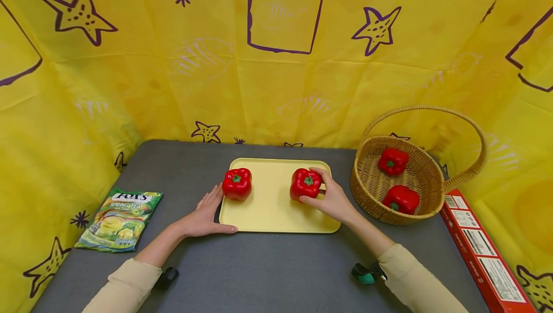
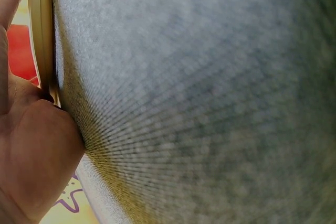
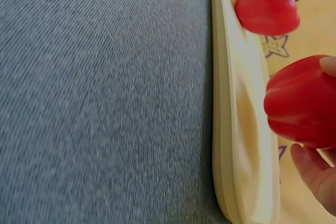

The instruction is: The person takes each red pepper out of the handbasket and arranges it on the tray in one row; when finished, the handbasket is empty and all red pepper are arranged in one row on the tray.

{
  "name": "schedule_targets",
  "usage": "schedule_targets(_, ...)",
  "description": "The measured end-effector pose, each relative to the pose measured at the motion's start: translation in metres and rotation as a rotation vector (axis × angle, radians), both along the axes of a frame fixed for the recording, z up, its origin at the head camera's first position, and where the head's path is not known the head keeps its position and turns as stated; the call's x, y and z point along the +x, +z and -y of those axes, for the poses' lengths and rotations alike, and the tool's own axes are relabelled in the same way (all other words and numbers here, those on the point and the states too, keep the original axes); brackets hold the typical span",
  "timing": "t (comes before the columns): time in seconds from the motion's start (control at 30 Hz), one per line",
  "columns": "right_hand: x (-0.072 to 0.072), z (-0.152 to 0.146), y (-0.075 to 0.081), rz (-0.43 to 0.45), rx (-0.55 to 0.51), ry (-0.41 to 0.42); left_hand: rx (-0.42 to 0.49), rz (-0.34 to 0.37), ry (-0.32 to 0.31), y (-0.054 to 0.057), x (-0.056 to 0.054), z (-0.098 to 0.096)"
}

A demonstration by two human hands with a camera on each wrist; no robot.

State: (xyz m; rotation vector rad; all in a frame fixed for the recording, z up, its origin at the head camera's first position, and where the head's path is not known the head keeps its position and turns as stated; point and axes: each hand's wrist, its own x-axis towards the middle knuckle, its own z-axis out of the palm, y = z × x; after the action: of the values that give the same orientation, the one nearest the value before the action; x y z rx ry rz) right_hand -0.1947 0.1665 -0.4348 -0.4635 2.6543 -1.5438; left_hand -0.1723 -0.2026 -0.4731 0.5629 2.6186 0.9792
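Head: the left hand [image 1: 206, 215], fingers straight, touches the tray [image 1: 270, 214], a red pepper [image 1: 236, 186] just beside its fingertips; the right hand [image 1: 331, 198] grips a second pepper [image 1: 304, 186]. Left wrist: the tray's rim adjoins that hand. Right wrist: the second pepper, between fingers and thumb.

Booth-like setting; yellow printed cloth [image 1: 268, 92] around grey table [image 1: 259, 272]

From the head, we are looking forward and down at a mid-frame tray [image 1: 270, 207]; close over the tabletop [image 1: 268, 270], we are sharing it, upper left from the left wrist, right of centre from the right.
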Motion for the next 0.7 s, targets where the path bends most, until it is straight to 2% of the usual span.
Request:
schedule_targets(0.3, -0.002, 0.014, -0.004, 0.012, -0.034, 0.044, 0.01, -0.008, -0.008, 0.001, -0.001, -0.001)
schedule_targets(0.7, -0.004, 0.033, -0.007, 0.038, -0.005, 0.064, 0.008, -0.013, -0.009, -0.001, 0.0, 0.001)
